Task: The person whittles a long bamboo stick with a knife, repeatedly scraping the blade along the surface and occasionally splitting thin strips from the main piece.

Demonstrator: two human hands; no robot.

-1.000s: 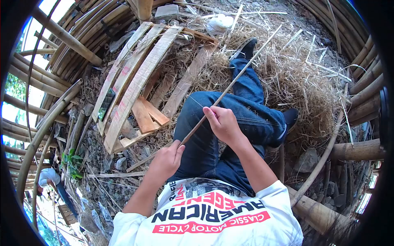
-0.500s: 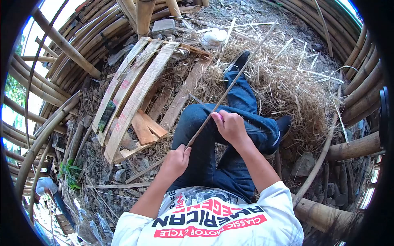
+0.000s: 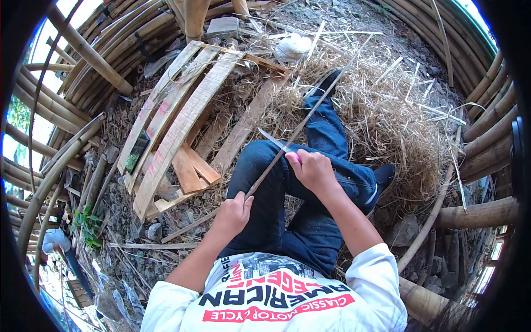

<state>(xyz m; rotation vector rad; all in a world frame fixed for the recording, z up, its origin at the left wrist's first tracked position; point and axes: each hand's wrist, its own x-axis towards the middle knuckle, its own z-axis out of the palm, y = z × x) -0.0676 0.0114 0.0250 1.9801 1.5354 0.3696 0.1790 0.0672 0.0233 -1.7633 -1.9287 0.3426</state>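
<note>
A long, thin bamboo strip [image 3: 310, 118] runs slantwise across my raised knee, from the straw at the upper right down to the lower left. My left hand [image 3: 234, 214] is closed round its lower part. In my right hand [image 3: 312, 170] is a knife [image 3: 271, 138] with a pink handle, gripped in a fist. The blade points up and left and crosses the strip just above my knee; whether its edge bites into the strip cannot be made out. Most of the handle is hidden by my fingers.
A wooden pallet [image 3: 191, 105] lies to the left, with a dark, shiny phone-like rectangle [image 3: 137, 150] on it. Straw and shavings [image 3: 387, 127] cover the ground beyond my legs. Bamboo poles [image 3: 481, 213] enclose the spot. A white bundle [image 3: 293, 46] and a grey block [image 3: 223, 26] sit farther off.
The knife blade shows more clearly, tilted across the strip. My left hand is slightly lower and to the left. The view has shifted a little; both grips are the same.
</note>
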